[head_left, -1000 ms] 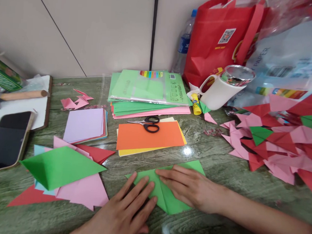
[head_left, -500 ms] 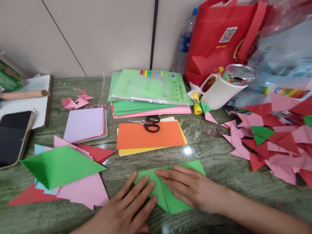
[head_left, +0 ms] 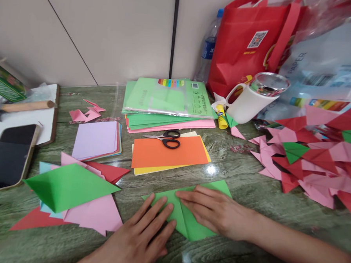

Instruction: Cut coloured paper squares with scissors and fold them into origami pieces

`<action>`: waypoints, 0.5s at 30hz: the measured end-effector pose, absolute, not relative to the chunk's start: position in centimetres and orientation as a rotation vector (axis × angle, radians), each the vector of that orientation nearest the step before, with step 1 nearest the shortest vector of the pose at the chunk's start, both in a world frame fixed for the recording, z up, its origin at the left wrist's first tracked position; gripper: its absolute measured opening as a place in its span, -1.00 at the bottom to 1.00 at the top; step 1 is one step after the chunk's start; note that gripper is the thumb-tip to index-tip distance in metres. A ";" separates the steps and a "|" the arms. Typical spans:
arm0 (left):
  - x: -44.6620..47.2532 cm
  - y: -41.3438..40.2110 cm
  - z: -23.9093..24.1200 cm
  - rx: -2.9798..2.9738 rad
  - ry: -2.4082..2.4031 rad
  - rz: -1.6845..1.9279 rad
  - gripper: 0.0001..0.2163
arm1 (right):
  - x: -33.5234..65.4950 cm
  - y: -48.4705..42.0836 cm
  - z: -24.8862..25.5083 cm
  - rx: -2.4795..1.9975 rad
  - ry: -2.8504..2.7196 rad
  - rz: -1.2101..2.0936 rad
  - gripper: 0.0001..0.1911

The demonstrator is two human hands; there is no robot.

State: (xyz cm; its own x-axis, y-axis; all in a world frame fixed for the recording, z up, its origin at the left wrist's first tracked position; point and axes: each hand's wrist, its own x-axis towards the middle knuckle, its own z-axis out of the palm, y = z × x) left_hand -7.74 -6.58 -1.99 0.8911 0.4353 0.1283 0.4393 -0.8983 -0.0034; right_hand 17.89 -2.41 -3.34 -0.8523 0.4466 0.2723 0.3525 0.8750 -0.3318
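Observation:
A folded green paper (head_left: 190, 224) lies flat on the green marbled table (head_left: 248, 198) near the front edge. My left hand (head_left: 142, 239) rests on its left part with fingers stretched out flat. My right hand (head_left: 214, 212) presses on its right part, fingers extended and pointing left along a crease. Both hands hold the sheet down; neither grips anything.
Folded green, pink and red triangles (head_left: 69, 192) lie at the left, a phone (head_left: 8, 156) beyond them. Orange sheets with scissors (head_left: 166, 139) and a paper pack (head_left: 168, 101) sit behind. A mug (head_left: 253, 98), glue stick (head_left: 221, 116), red bag (head_left: 247, 41) and several folded pieces (head_left: 312, 158) fill the right.

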 end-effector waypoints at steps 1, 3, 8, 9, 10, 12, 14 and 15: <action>-7.7 -6.6 -2.0 -3.024 -0.692 -0.193 -0.61 | 17.9 -2.4 -3.3 -0.596 -2.702 0.386 -0.68; -7.7 -6.5 -2.0 -3.022 -0.681 -0.185 -0.61 | 17.9 -2.4 -3.3 -0.599 -2.702 0.378 -0.68; -7.6 -6.4 -1.9 -3.010 -0.685 -0.177 -0.62 | 17.9 -2.4 -3.4 -0.595 -2.696 0.343 -0.68; -7.5 -6.5 -1.9 -3.010 -0.685 -0.179 -0.62 | 17.9 -2.4 -3.4 -0.593 -2.698 0.338 -0.68; -7.5 -6.5 -1.9 -3.010 -0.682 -0.183 -0.62 | 17.9 -2.4 -3.4 -0.591 -2.701 0.334 -0.68; -7.6 -6.6 -2.1 -3.010 -0.674 -0.180 -0.61 | 17.9 -2.4 -3.3 -0.597 -2.703 0.331 -0.68; -7.6 -6.6 -2.2 -3.011 -0.676 -0.172 -0.59 | 17.8 -2.4 -3.2 -0.603 -2.700 0.340 -0.68; -7.6 -6.7 -2.2 -3.012 -0.678 -0.163 -0.58 | 17.8 -2.4 -3.2 -0.604 -2.697 0.348 -0.68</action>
State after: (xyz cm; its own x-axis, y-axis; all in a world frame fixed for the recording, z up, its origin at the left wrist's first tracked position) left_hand -7.58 -6.67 -2.21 0.8983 0.4244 0.1137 0.4296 -0.9026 -0.0256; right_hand 17.83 -2.36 -3.22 -0.8464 0.4501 0.2847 0.3630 0.8787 -0.3100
